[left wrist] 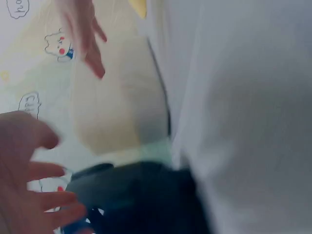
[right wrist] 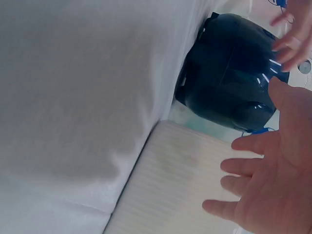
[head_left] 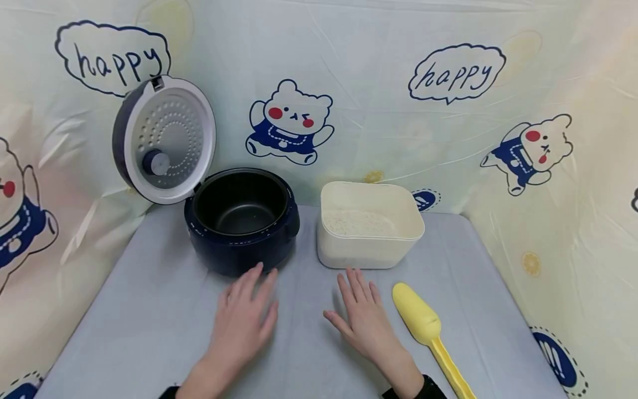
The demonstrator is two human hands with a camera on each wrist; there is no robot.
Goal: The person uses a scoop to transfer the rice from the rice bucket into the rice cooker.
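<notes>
A dark blue rice cooker (head_left: 239,249) stands at the back left of the table with its lid (head_left: 174,141) raised and a black inner pot (head_left: 244,208) inside. Right of it sits a cream rectangular bin (head_left: 369,252) with white grains, apparently rice (head_left: 356,221), in the bottom. My left hand (head_left: 244,316), fingers extended and holding nothing, is in front of the cooker, fingertips overlapping its lower edge in the head view. In front of the bin, my right hand (head_left: 366,321) spreads its fingers, palm down and holding nothing. A yellow scoop (head_left: 418,316) lies just right of that hand.
A grey-blue cloth (head_left: 299,343) covers the table. Behind and at both sides hangs a pale printed curtain (head_left: 369,133) with bears and the word happy. The scoop's handle (head_left: 451,368) points toward the front edge.
</notes>
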